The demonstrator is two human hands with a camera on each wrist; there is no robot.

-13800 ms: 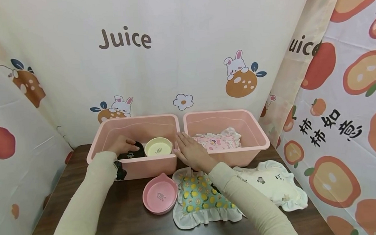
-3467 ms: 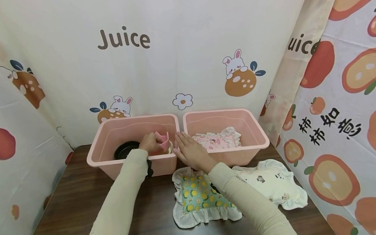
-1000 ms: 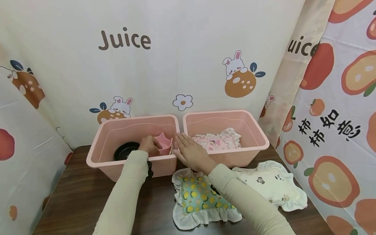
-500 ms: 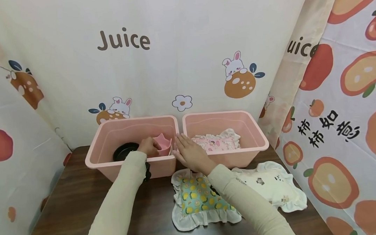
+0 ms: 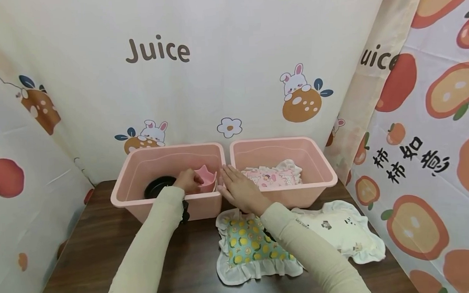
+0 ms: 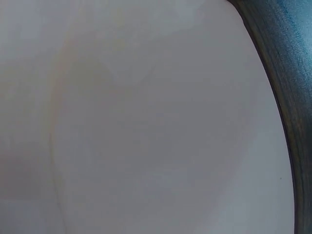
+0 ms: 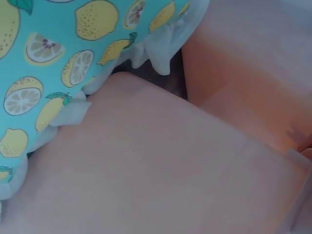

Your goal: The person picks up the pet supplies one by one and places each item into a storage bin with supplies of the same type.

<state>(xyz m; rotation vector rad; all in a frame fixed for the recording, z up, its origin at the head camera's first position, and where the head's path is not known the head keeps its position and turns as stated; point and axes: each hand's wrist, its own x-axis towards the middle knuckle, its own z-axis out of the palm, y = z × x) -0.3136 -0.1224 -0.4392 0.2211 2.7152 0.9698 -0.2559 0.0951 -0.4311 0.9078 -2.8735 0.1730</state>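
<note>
In the head view my left hand (image 5: 186, 182) reaches into the left pink tub (image 5: 142, 203), curled fingers gripping the near-left edge of a pink cat-eared bowl (image 5: 208, 178). That bowl sits at the tub's right end; the yellow bowl seen there earlier is mostly hidden. Left of the hand lies a black bowl (image 5: 153, 189), partly covered by the forearm. My right hand (image 5: 242, 190) rests with straight fingers where the two tubs' rims meet. The left wrist view shows a pale tub wall (image 6: 161, 117) up close, no fingers.
The right pink tub (image 5: 318, 178) holds a pink frilled pillow (image 5: 273, 177). Before the tubs, on the dark wooden table (image 5: 192, 262), lie a lemon-print pillow (image 5: 246, 242) and a cream pillow (image 5: 340, 229), partly under my right forearm. A printed curtain (image 5: 231, 76) stands behind.
Earlier my left hand was at the black bowl; it has since moved the pink bowl from the table into the left tub, where the yellow bowl stood. My right hand has stayed put.
</note>
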